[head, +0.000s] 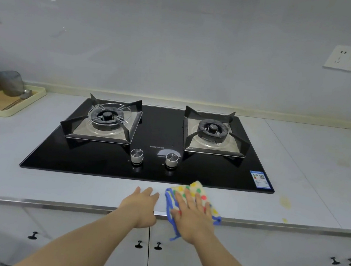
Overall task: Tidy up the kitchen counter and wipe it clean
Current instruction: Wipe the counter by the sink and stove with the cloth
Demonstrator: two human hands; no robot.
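A white cloth with coloured dots and a blue border [196, 191] lies on the pale counter [55, 184] at its front edge, just in front of the black gas hob [150, 169]. My right hand [192, 215] presses flat on the cloth with straight, spread fingers. Part of the cloth hangs over the counter edge. My left hand [142, 205] rests on the counter's front edge just left of the cloth, fingers straight on top. Yellow stains [285, 202] mark the counter to the right of the cloth.
A beige tray [8, 111] with metal cups [9, 82] stands at the far left. The hob has two burners and two knobs [137, 155]. A wall socket [342, 58] is at the upper right. White cabinet doors with black knobs [139, 244] run below.
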